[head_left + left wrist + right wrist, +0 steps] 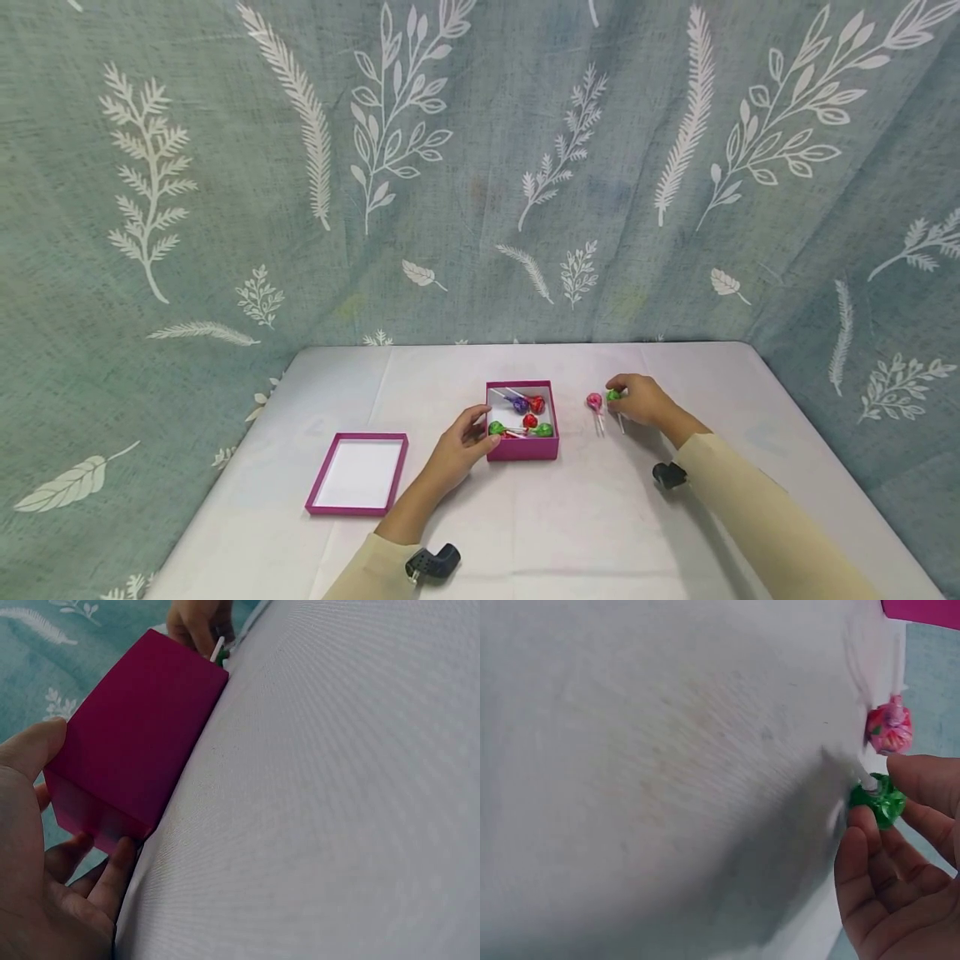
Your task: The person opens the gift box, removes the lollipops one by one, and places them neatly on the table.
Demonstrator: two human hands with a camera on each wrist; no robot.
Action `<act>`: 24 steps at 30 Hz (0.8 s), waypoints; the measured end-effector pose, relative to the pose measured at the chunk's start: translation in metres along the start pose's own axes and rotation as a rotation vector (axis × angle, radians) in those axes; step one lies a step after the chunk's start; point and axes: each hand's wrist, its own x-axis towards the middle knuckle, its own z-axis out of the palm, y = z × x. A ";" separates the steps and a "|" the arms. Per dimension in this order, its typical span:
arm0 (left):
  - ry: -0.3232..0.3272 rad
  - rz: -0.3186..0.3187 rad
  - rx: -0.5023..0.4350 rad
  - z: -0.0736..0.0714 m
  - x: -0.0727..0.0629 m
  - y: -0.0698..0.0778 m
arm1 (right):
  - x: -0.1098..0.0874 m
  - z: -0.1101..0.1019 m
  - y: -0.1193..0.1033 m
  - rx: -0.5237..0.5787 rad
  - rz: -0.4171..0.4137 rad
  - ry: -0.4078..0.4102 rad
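Observation:
My left hand [452, 457] grips the near left corner of an open magenta box [522, 450]. In the left wrist view the thumb lies on the box's edge and the fingertips [120, 855] touch its side. Inside the box lie several wrapped lollipops, including a purple one [520, 405], red ones [530, 421] and green ones [543, 430]. Right of the box, my right hand [645, 402] has its thumb and fingers around the wrapped head of a green lollipop [886, 804], its white stick towards me. A pink lollipop [594, 402] lies just left of that hand.
The box's lid [358, 473], magenta-rimmed with a white inside, lies at the left of the white-covered table [570, 533]. A green leaf-patterned cloth [480, 192] hangs behind the table's far edge and along both sides.

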 end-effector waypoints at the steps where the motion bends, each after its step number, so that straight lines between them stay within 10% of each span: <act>1: -0.001 -0.001 -0.001 0.000 0.000 0.000 | -0.001 -0.002 0.000 -0.007 -0.017 0.002; 14: 0.002 -0.022 0.032 0.000 0.001 0.001 | -0.011 -0.025 -0.038 -0.073 -0.174 0.014; 24: -0.024 -0.023 0.032 -0.003 -0.012 0.037 | -0.015 -0.017 -0.074 -0.072 -0.237 -0.015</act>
